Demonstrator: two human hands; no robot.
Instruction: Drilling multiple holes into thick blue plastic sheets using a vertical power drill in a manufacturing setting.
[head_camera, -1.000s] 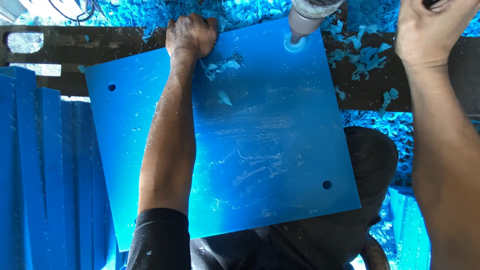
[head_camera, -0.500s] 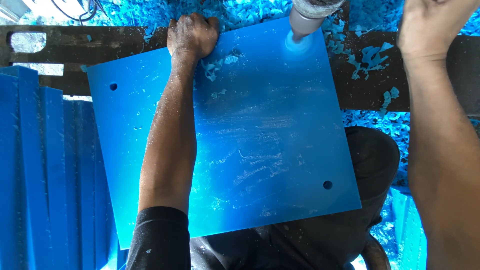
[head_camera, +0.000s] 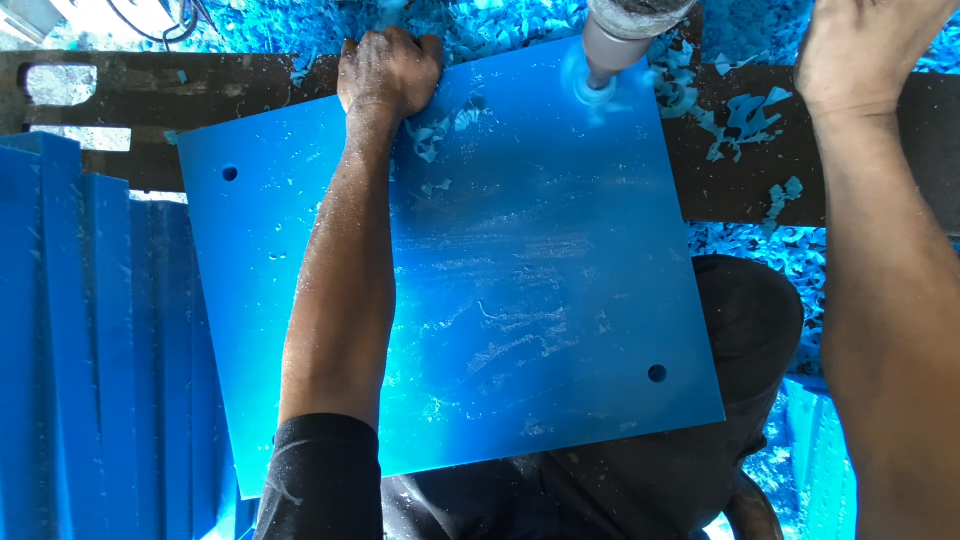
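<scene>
Barely anything is shifting since a second ago: the drill chuck (head_camera: 622, 35) is sitting at the same far right corner of the blue plastic sheet (head_camera: 450, 280), only now a faint blue blur is spinning around the bit where it meets the surface, and a few more shavings (head_camera: 440, 135) are lying beside the left hand (head_camera: 388, 68).

That left hand is pressing down over the far edge of the sheet, fingers curled over the rim and clamping it against the dark steel work table (head_camera: 130, 75). The right hand (head_camera: 860, 50) is reaching up past the top of the frame; whether it is gripping anything up there cannot be told, since the fingers are cut off from view.

The sheet is lying flat across the table, tilted a little, with its near edge hanging out over the person's lap. Two finished holes are showing, one (head_camera: 230, 173) near the far left corner and one (head_camera: 657, 373) near the near right corner. A stack of blue panels (head_camera: 90, 330) is standing to the left.

Judging from this, the hold-down hand is doing the key job: keeping steady pressure so the sheet is not spinning with the bit, and staying well clear of the cutter.
</scene>
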